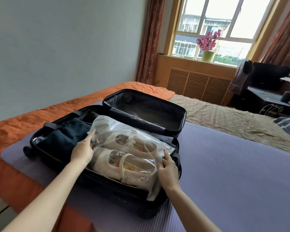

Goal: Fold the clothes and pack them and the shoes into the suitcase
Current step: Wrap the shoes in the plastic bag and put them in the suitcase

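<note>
The suitcase point(97, 181) lies open in front of me on a purple mat point(224, 164) spread over the bed point(224, 118). Its lid point(149, 106) is laid back toward 12 o'clock. In the near half, toward 9 o'clock, sit dark folded clothes point(64, 136). Just beside them, filling the half from the middle out to 3 o'clock, is a clear plastic bag point(124, 129) with a pair of cream shoes point(136, 166) inside, lying side by side. The bag touches the clothes on its 9 o'clock edge, and its 5 o'clock corner hangs over the front wall of the suitcase.

My hands are well apart, one at each end of the bag. My left hand point(83, 151) is at the bag's 9 o'clock end, its fingers stretched out flat against the plastic where it meets the clothes. My right hand point(168, 169) is at the 3 o'clock end, with its lower fingers curled over the plastic and gripping that edge, while the forefinger points up toward 12 o'clock.

An orange blanket point(15, 131) runs along the wall side of the bed, from 8 o'clock up to 11 o'clock. At 1 o'clock, well beyond the suitcase, there is a window point(216, 19) with a pot of pink flowers point(208, 40) on its sill.
</note>
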`<state>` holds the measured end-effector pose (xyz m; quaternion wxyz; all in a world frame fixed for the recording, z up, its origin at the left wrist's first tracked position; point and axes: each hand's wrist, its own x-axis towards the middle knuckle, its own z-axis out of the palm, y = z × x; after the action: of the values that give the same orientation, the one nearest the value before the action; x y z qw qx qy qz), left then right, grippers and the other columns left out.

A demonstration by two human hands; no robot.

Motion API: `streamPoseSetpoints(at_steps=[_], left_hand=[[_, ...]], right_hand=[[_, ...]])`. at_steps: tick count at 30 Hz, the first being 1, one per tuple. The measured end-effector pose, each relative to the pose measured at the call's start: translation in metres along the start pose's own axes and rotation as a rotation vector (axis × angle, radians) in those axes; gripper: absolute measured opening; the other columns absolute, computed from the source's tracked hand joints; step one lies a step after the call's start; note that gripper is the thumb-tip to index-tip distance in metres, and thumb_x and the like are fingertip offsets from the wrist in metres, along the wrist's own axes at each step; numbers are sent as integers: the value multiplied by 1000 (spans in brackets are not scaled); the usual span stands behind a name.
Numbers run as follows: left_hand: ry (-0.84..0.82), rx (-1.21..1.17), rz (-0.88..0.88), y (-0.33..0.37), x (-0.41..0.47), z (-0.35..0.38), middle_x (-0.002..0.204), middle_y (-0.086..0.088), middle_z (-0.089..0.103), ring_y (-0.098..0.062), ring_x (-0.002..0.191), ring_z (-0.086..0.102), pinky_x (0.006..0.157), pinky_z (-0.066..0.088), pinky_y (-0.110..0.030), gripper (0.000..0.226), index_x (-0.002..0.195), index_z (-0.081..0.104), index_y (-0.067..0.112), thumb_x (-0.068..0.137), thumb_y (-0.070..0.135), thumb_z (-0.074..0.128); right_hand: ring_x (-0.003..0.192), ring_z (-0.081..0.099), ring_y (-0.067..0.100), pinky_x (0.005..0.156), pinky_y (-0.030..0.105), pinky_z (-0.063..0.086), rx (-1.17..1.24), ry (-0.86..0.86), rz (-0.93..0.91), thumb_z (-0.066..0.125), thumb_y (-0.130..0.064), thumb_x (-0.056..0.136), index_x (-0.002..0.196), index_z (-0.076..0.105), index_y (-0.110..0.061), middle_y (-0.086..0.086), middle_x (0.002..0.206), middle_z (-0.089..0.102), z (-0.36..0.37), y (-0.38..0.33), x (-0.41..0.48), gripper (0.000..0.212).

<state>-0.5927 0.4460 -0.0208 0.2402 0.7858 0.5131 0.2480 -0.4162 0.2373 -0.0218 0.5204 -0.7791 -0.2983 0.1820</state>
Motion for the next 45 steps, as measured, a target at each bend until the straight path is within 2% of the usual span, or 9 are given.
streamPoseSetpoints(at_steps=[4,7,9,11,14,18,22,31,45], left_hand=[[-77,8,-31,4,9,-1,133,-15,51,-32,117,50,95,42,-37,44,136,48,24,94,11,46],[20,15,-59,11,7,-10,136,-11,35,-28,130,26,108,28,-42,38,127,58,24,97,32,36],[191,135,93,18,7,-14,149,-12,24,-27,140,10,114,10,-46,49,127,59,25,96,51,30],[211,203,274,25,14,-11,158,-8,3,-24,145,-6,113,-5,-46,65,139,41,31,89,66,19],[-94,223,267,28,31,3,155,3,-19,-21,143,-19,111,-6,-55,73,143,9,50,77,80,4],[-301,280,172,13,37,25,158,2,-7,-18,145,-8,116,-5,-49,82,146,7,47,72,82,6],[-288,235,188,6,41,30,159,5,1,-15,146,-4,116,-5,-44,105,144,11,51,50,94,-7],[-268,237,213,1,46,37,159,4,5,-13,145,-3,116,-3,-43,115,143,17,52,41,99,-6],[-241,280,249,-3,48,43,159,1,6,-15,145,-3,115,-2,-45,97,143,18,50,55,88,5]], right_hand=[[146,9,19,116,35,13,-44,13,-42,43,-31,100,151,18,-23,3,159,10,1,-7,-3,57],[140,-27,5,116,38,-8,-170,-22,-228,44,-58,90,150,5,-37,-16,153,-27,-1,-19,1,75],[133,-38,3,110,33,-20,-328,-134,-312,44,-73,77,148,-6,-42,-21,147,-36,0,-26,8,92],[129,-46,8,105,35,-25,-441,-238,-332,46,-82,66,145,-14,-46,-20,144,-41,4,-28,18,105],[128,-47,18,105,44,-25,-577,-345,-325,53,-83,64,142,-19,-50,-14,145,-42,12,-25,28,111],[131,-43,23,108,44,-24,-719,-379,-315,46,-87,63,141,-17,-53,-5,152,-33,20,-14,30,107],[133,-41,22,107,42,-26,-741,-383,-285,44,-87,64,144,-14,-50,-6,153,-32,27,-9,31,106],[135,-39,23,109,45,-25,-783,-402,-259,40,-90,62,145,-12,-50,-6,154,-30,32,-4,33,105],[134,-41,23,110,47,-24,-782,-397,-243,40,-90,62,145,-11,-49,-6,154,-30,35,-1,33,106]])
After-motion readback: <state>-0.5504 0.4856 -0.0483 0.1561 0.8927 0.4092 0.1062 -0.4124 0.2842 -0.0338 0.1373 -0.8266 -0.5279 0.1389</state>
